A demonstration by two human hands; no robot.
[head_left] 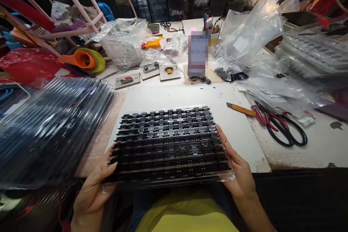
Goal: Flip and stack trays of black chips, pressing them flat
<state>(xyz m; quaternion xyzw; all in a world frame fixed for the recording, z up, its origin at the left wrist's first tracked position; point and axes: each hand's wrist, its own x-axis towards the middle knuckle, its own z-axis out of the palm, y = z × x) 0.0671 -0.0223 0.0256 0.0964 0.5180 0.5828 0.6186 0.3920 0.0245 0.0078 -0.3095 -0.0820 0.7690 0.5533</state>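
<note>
A clear plastic tray (168, 145) filled with rows of small black parts is held between my two hands, over the near edge of the white board (152, 96). My left hand (96, 181) grips its left side, with the thumb on the rim. Along the right side, my right hand (236, 163) holds the tray, its fingers partly hidden beneath. The tray's far edge is higher in view, and its near edge is close to my body.
Stacked trays (54, 127) lie at the left. A cutter (240, 109), a screwdriver (258, 114) and scissors (285, 130) lie at the right. Small fixtures (169, 73), a blurred upright screen (198, 54) and plastic bags (244, 40) stand or lie behind the board.
</note>
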